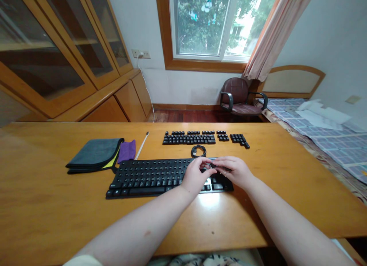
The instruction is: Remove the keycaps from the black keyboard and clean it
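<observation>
A black keyboard (pixel 155 178) lies on the wooden table, many of its keycaps off and the bare key stems showing. Its space bar and several bottom-row keys are in place. Above the keyboard's right part, my left hand (pixel 195 175) and my right hand (pixel 234 169) meet at the fingertips. Both are closed in a pinch around a small black keycap (pixel 212 165), mostly covered by the fingers. Behind the keyboard, loose black keycaps (pixel 189 139) are laid out in rows and blocks. A coiled black USB cable (pixel 198 151) sits between them and my hands.
Left of the keyboard are a folded grey cloth (pixel 94 153) with a yellow inside, a purple cloth (pixel 127 151) and a thin white brush (pixel 142 145). Beyond the table (pixel 43 205) stand a brown armchair (pixel 239 94), a bed (pixel 323 132) and glass-fronted cabinets (pixel 65 36).
</observation>
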`<state>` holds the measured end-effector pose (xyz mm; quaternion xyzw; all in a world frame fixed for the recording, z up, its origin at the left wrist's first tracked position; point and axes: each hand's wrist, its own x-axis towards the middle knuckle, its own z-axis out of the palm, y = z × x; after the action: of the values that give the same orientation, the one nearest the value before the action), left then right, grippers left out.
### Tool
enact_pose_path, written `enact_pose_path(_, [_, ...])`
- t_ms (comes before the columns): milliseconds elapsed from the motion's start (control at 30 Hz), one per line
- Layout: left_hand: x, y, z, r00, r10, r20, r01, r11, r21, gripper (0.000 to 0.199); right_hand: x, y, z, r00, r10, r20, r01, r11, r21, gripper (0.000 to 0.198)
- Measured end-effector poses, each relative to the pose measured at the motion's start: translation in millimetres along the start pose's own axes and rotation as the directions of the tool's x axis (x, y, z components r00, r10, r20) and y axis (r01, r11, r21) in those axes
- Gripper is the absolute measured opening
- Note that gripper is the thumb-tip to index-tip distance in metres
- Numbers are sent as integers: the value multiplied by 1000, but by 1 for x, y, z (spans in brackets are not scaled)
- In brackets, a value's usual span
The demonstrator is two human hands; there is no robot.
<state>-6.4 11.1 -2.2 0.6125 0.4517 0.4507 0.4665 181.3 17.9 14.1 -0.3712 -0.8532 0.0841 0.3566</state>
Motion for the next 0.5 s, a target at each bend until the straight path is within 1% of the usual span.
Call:
enact_pose_path(67, [0, 3, 0, 1000, 17, -21, -17, 1000, 11, 31, -3, 18, -9, 994, 109, -26, -111, 989, -99, 20])
enact_pose_path(100, [0, 4, -1, 999, 28, -19, -28, 999, 19, 30, -5, 30, -15, 979, 195, -59, -203, 965, -165, 21])
enact_pose_path(133, [0, 6, -1, 999, 41, -9, -41, 999, 26, 27, -8, 44, -22, 950, 294, -102, -310, 922, -232, 22])
enact_pose_path(167, [0, 7, -2, 999, 54, 6, -54, 998, 33, 24, -11, 59, -29, 905, 399, -146, -425, 854, -299, 23])
enact_pose_path(200, [-1, 8, -2, 998, 66, 17, -67, 997, 40, 21, -15, 73, -36, 849, 501, -169, -527, 770, -360, 24])
enact_pose_path(233, [-1, 8, -3, 997, 76, 24, -77, 996, 50, 19, -18, 85, -42, 795, 586, -154, -591, 694, -411, 26])
enact_pose_path(267, [-1, 9, -3, 996, 86, 28, -88, 994, 60, 17, -21, 95, -46, 744, 650, -154, -641, 628, -442, 28])
enact_pose_path(300, [-1, 9, -4, 995, 96, 30, -98, 993, 72, 16, -24, 102, -50, 703, 694, -154, -673, 580, -459, 30])
enact_pose_path(333, [-1, 8, -4, 994, 104, 30, -107, 991, 84, 15, -25, 107, -52, 680, 718, -149, -688, 555, -468, 30])
enact_pose_path(367, [-1, 7, -5, 993, 112, 29, -115, 989, 96, 14, -26, 110, -52, 670, 728, -144, -694, 545, -470, 29])
enact_pose_path(400, [-2, 6, -5, 993, 118, 27, -121, 987, 105, 14, -27, 112, -52, 671, 728, -138, -692, 549, -469, 27])
enact_pose_path(500, [-2, 4, -5, 992, 127, 22, -128, 984, 121, 15, -27, 114, -48, 696, 705, -135, -673, 577, -462, 24])
